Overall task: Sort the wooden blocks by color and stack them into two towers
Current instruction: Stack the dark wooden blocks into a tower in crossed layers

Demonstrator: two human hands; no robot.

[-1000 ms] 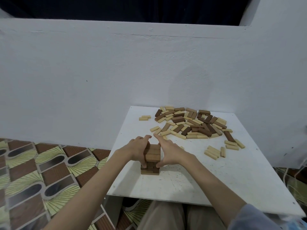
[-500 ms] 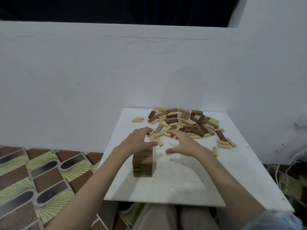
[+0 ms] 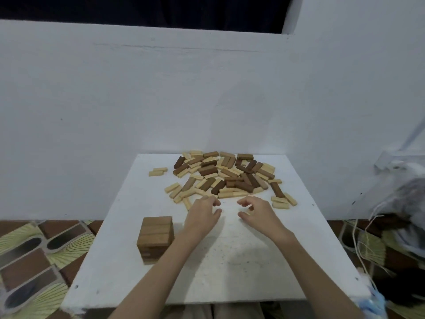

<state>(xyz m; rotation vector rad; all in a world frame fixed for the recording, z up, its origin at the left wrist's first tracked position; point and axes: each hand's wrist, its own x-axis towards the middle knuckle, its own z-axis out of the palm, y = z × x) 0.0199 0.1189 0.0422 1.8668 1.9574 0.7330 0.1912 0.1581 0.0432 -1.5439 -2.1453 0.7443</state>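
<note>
A short tower of brown blocks (image 3: 155, 238) stands on the near left of the white table (image 3: 241, 261). A mixed pile of dark brown and pale wooden blocks (image 3: 225, 176) lies across the far half of the table. My left hand (image 3: 202, 214) hovers just in front of the pile's near edge, fingers loosely curled, holding nothing. My right hand (image 3: 257, 210) is beside it to the right, also loosely curled and empty. Both hands are clear of the tower.
Two pale blocks (image 3: 158, 171) lie apart at the far left of the table. A few pale blocks (image 3: 283, 201) sit loose at the pile's right. A white wall rises behind. Patterned floor (image 3: 34, 254) lies left; cords and a bag (image 3: 395, 203) crowd the right.
Both hands let go of the brown tower and moved away from it toward the pile. The view has shifted, so the tower now sits lower left.
</note>
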